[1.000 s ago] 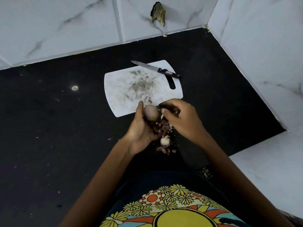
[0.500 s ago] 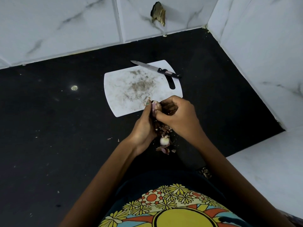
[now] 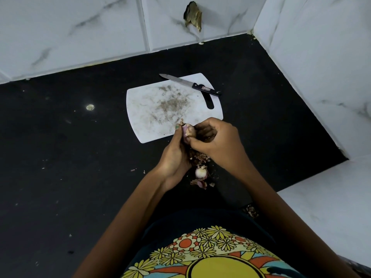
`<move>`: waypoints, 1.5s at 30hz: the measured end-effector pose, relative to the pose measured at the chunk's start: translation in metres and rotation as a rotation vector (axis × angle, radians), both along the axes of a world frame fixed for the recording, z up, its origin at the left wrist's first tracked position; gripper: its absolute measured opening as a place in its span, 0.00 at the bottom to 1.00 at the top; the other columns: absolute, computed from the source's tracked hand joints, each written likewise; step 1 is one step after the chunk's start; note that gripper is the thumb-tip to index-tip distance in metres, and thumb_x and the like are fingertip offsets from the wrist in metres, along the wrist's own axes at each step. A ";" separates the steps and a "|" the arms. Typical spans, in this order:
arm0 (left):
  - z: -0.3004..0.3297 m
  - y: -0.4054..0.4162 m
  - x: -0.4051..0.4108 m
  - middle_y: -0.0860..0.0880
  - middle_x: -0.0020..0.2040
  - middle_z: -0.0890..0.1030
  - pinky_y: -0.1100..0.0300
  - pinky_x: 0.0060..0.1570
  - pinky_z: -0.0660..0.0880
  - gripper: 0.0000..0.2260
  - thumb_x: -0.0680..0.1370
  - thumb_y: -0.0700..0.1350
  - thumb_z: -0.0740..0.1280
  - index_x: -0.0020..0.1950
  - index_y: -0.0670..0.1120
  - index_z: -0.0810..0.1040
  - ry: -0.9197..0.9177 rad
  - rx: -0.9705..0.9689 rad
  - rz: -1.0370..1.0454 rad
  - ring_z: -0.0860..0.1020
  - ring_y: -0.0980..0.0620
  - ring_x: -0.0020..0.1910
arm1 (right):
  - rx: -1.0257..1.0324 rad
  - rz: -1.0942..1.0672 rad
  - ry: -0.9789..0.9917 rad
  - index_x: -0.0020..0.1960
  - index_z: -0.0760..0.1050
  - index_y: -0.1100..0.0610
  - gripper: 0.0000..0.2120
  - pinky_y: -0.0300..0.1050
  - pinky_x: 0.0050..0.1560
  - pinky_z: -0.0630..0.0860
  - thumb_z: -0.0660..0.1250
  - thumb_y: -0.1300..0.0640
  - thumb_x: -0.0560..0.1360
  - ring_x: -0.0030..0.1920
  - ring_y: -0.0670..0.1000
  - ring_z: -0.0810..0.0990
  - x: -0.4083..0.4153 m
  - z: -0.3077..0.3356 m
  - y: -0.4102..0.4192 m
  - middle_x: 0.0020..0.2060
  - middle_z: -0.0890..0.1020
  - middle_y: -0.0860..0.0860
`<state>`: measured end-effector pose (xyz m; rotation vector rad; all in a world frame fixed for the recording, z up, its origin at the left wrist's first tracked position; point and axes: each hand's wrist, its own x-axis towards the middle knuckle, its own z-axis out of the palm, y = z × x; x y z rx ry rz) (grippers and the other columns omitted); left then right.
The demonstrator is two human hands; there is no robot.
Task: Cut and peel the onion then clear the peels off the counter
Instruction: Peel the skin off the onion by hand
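Observation:
A small purple-white onion (image 3: pixel 188 131) sits between both hands, just over the near edge of the white cutting board (image 3: pixel 160 109). My left hand (image 3: pixel 173 157) cups it from the left side. My right hand (image 3: pixel 216 143) curls around it from the right, thumb and fingers pinching at its skin. Below the hands a heap of brown peels (image 3: pixel 199 159) lies on the black counter (image 3: pixel 60 157), together with a pale cut onion piece (image 3: pixel 200 172). A black-handled knife (image 3: pixel 190 84) rests across the board's far corner.
White marble-look tiles wall off the back and the right side. A white ledge (image 3: pixel 331 207) borders the counter at the near right, with a few peel scraps (image 3: pixel 251 210) at its edge. A pale spot (image 3: pixel 90 107) and crumbs mark the counter to the left.
The hands closed together around the onion and rose slightly toward the board. The onion turned, so less of it shows between the fingers than one second ago.

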<state>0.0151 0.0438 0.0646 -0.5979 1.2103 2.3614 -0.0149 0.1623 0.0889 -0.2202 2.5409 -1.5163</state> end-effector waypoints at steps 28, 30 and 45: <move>-0.008 -0.005 0.002 0.46 0.53 0.83 0.57 0.52 0.73 0.28 0.81 0.61 0.46 0.60 0.45 0.78 -0.070 0.178 -0.034 0.80 0.52 0.50 | -0.109 -0.028 -0.015 0.43 0.81 0.61 0.03 0.40 0.41 0.80 0.71 0.66 0.69 0.38 0.49 0.84 -0.005 -0.004 0.008 0.36 0.85 0.52; -0.009 -0.004 0.002 0.46 0.50 0.83 0.58 0.49 0.74 0.26 0.81 0.60 0.47 0.58 0.46 0.78 -0.055 0.173 -0.029 0.81 0.52 0.47 | -0.101 -0.060 -0.017 0.44 0.81 0.60 0.04 0.43 0.43 0.80 0.69 0.65 0.72 0.39 0.49 0.83 -0.006 -0.006 0.008 0.37 0.85 0.51; -0.004 0.002 0.006 0.41 0.63 0.79 0.48 0.72 0.64 0.23 0.83 0.53 0.49 0.65 0.39 0.74 0.049 -0.086 0.051 0.74 0.47 0.66 | -0.039 0.044 -0.038 0.44 0.82 0.58 0.09 0.38 0.42 0.80 0.77 0.58 0.66 0.38 0.46 0.84 -0.005 0.003 0.006 0.35 0.85 0.49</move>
